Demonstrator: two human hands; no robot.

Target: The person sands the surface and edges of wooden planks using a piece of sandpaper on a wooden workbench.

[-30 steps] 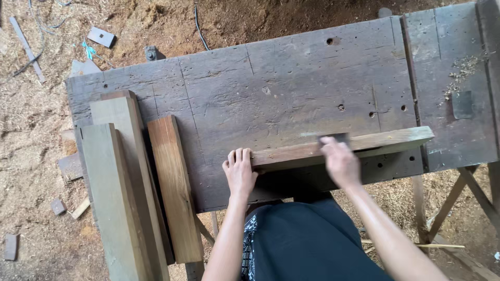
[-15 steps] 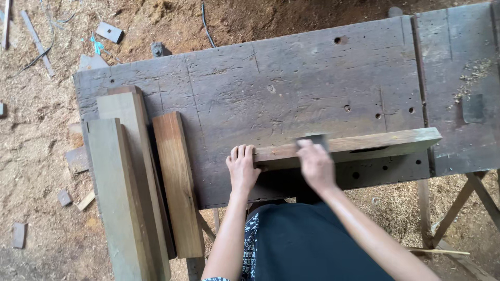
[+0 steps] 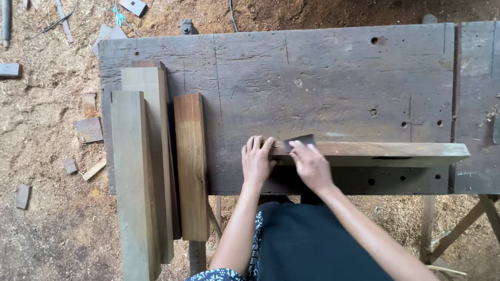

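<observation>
A long wooden plank lies across the near part of a grey, worn workbench. My left hand rests flat on the bench, fingers together, pressing against the plank's left end. My right hand presses a dark sheet of sandpaper onto the plank's top, close to that left end.
Three planks lie side by side on the bench's left: a pale one, a taller one behind it and a reddish-brown one. Sawdust and wood offcuts cover the ground to the left. Bench legs stand at the lower right.
My right hand has slid the sandpaper leftwards along the plank, from near its middle to beside my left hand. My left hand has stayed at the plank's end.
</observation>
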